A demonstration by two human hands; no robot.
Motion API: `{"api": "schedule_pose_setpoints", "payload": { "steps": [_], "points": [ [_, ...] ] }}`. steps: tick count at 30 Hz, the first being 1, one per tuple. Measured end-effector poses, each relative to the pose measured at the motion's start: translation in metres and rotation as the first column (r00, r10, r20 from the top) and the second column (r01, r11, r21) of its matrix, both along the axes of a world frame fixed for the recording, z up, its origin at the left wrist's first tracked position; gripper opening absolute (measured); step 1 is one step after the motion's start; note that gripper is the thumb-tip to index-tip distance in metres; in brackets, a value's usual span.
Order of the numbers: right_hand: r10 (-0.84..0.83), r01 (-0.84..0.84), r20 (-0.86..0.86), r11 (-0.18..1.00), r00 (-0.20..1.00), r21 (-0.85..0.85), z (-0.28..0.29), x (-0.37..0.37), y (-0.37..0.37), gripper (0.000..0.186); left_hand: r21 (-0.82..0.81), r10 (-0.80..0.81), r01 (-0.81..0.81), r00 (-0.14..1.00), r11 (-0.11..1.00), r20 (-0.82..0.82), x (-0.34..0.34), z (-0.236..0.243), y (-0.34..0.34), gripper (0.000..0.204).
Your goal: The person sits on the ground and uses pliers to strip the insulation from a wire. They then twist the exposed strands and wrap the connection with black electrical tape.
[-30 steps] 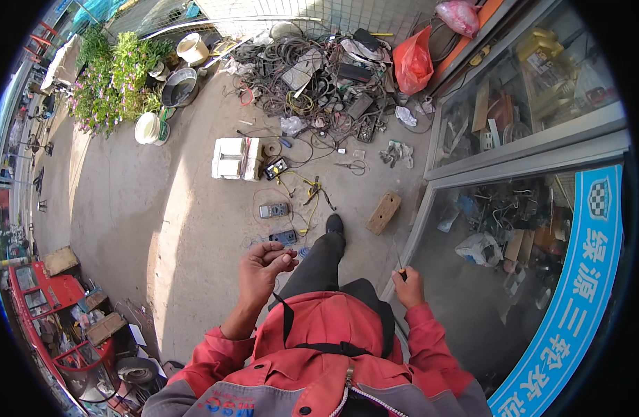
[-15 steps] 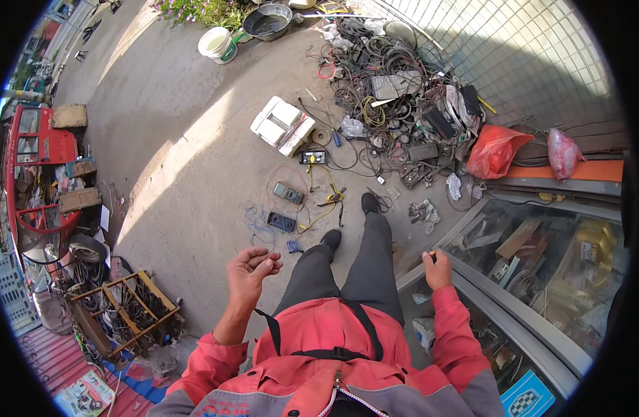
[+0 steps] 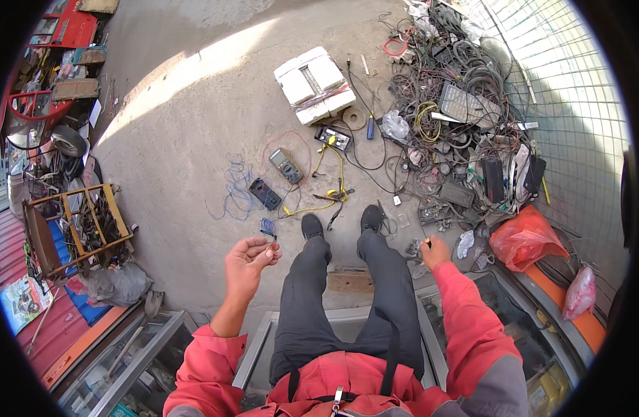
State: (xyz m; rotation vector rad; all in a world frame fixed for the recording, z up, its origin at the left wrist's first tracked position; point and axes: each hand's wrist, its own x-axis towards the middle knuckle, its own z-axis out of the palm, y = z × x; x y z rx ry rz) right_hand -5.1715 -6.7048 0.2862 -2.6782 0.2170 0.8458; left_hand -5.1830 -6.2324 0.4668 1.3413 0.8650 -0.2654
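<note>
My left hand [image 3: 253, 258] is raised with thumb and fingers pinched on something small and reddish, too small to name. Closed around a thin screwdriver, dark and yellow at the handle, is my right hand [image 3: 432, 253], beside my right leg. On the concrete beyond my feet lie a yellow-and-grey multimeter [image 3: 286, 165], a dark blue device [image 3: 264, 194], a black device [image 3: 332, 137], yellow cables [image 3: 330, 197] and loose blue wire [image 3: 236, 191]. A blue-handled tool [image 3: 370, 126] rests near a white foam block [image 3: 314, 86].
A large heap of cables and parts [image 3: 458, 118] fills the right side, with a red plastic bag [image 3: 528, 240]. At left stand a red vehicle body [image 3: 64, 29] and a yellow metal rack [image 3: 109, 238]. Glass-fronted frames [image 3: 138, 365] are close behind my legs, with a wooden block [image 3: 350, 282].
My body has turned left: the cable heap swings to the right of view and the red vehicle up the left. My feet now stand side by side. Both hands keep their grip.
</note>
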Motion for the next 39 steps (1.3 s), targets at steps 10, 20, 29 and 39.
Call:
{"api": "schedule_pose_setpoints", "payload": {
  "steps": [10,20,29,39],
  "points": [
    [-0.003,-0.012,-0.120,0.992,0.993,-0.124,-0.253,0.013,-0.016,0.030,-0.096,0.061,-0.056,0.997,0.994,0.052,0.023,-0.276,0.043,0.024],
    [0.113,-0.135,-0.176,0.983,0.978,-0.123,-0.379,0.003,-0.042,0.031,-0.125,0.089,-0.063,0.972,0.990,0.218,0.027,-0.430,0.079,0.028],
    [0.227,-0.300,-0.233,0.885,0.946,-0.356,-0.386,-0.014,-0.055,0.031,-0.071,0.094,-0.077,0.956,0.995,0.277,0.011,-0.463,0.081,0.020],
    [0.208,-0.230,-0.159,0.964,0.965,-0.136,-0.400,-0.044,-0.025,0.028,0.024,0.043,-0.049,0.976,0.998,0.215,-0.061,-0.469,0.069,0.022]
  ]
}}
